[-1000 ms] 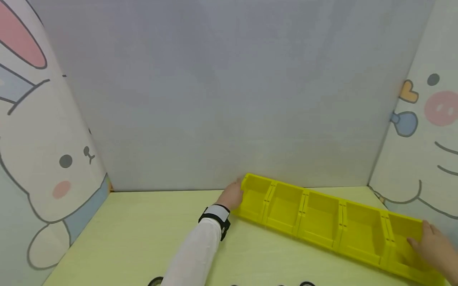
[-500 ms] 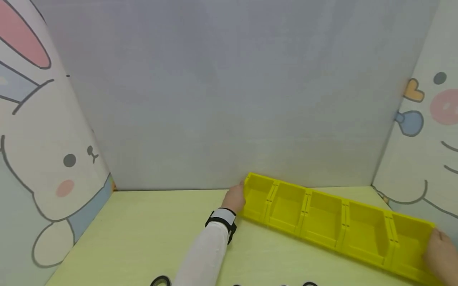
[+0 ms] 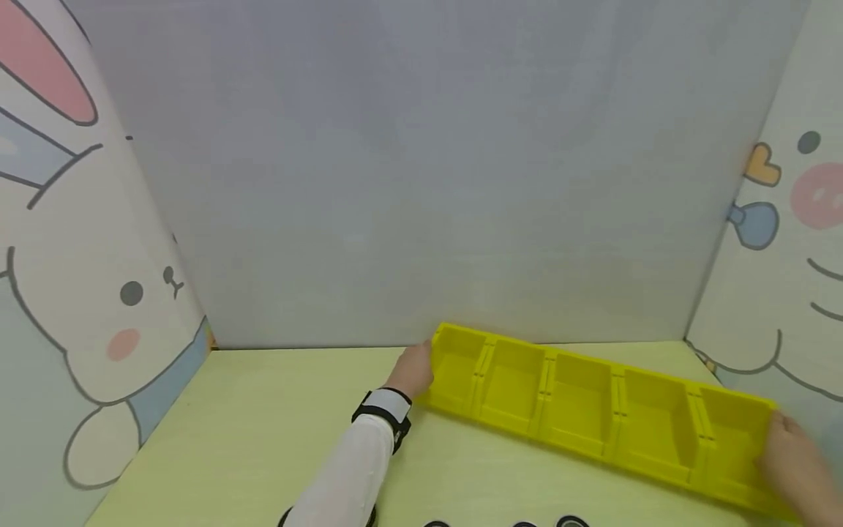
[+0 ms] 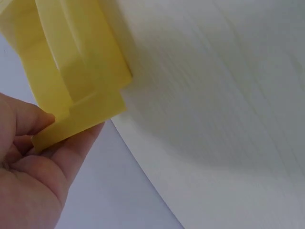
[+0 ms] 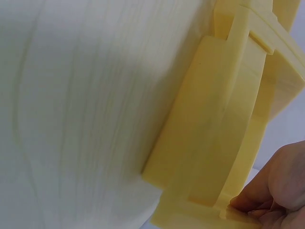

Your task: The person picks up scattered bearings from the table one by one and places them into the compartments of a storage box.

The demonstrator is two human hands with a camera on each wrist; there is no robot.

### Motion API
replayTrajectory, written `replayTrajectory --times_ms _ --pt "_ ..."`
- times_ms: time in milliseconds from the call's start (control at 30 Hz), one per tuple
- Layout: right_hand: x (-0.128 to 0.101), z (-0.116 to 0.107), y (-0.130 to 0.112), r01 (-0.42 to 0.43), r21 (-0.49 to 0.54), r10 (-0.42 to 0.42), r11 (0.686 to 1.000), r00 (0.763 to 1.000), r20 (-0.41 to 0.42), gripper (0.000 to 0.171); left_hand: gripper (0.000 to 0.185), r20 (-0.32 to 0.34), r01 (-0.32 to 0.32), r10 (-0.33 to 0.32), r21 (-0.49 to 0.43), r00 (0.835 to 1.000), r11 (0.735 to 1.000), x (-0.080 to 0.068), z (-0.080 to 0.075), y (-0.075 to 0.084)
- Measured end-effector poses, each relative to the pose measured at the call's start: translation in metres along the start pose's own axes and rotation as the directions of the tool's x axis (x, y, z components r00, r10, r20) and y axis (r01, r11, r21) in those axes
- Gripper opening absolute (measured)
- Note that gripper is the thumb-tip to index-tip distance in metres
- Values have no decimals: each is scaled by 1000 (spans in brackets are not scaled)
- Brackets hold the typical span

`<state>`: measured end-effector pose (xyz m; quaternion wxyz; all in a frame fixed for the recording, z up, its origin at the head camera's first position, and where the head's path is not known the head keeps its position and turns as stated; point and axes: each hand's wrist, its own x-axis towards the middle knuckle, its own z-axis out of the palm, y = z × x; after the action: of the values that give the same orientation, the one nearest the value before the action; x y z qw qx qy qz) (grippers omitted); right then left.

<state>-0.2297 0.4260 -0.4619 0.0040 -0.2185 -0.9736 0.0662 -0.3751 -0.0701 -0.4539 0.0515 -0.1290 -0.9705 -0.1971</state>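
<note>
A long yellow row of joined storage bins [image 3: 579, 401] stands at a slant on the pale table, its left end farther back than its right. Each compartment that shows is bare inside. At the far left end my left hand [image 3: 412, 371] grips the end wall; the left wrist view has the thumb inside and the fingers [image 4: 78, 148] outside the yellow rim [image 4: 78, 125]. My right hand [image 3: 793, 461] holds the opposite end wall. In the right wrist view its thumb and curled fingers [image 5: 255, 195] pinch the bin's edge [image 5: 200, 212].
Several dark-rimmed round objects [image 3: 571, 522] lie at the table's near edge, mostly cut off by the frame. A grey wall [image 3: 428, 176] closes off the back of the table [image 3: 263, 417]. Cartoon-printed panels [image 3: 99, 293] flank it on both sides.
My right hand has shifted its hold from inside the last bin to its end wall. Between the last two head frames, the bin row and both hands have moved a little left.
</note>
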Motion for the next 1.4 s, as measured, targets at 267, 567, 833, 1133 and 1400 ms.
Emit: replayTrajectory --times_ms 267,567,833,1133,1400 --pt "2 4 -12 49 45 -49 998 999 12 66 43 61 -5 2 62 998 998 -16 -16 -18" --pt "-1 3 -26 248 104 -245 963 969 -41 57 49 109 36 -46 86 993 996 -44 -34 -36" --pt "-4 5 -54 398 129 -380 908 914 -143 60 51 86 53 -59 73 995 996 -68 -49 -61" --pt "-10 8 -98 447 152 -416 881 888 -196 56 55 70 96 -102 80 992 992 -96 -66 -90" --pt "-15 11 -129 480 181 -449 858 873 -188 59 55 22 113 -114 51 993 992 -122 -78 -117"
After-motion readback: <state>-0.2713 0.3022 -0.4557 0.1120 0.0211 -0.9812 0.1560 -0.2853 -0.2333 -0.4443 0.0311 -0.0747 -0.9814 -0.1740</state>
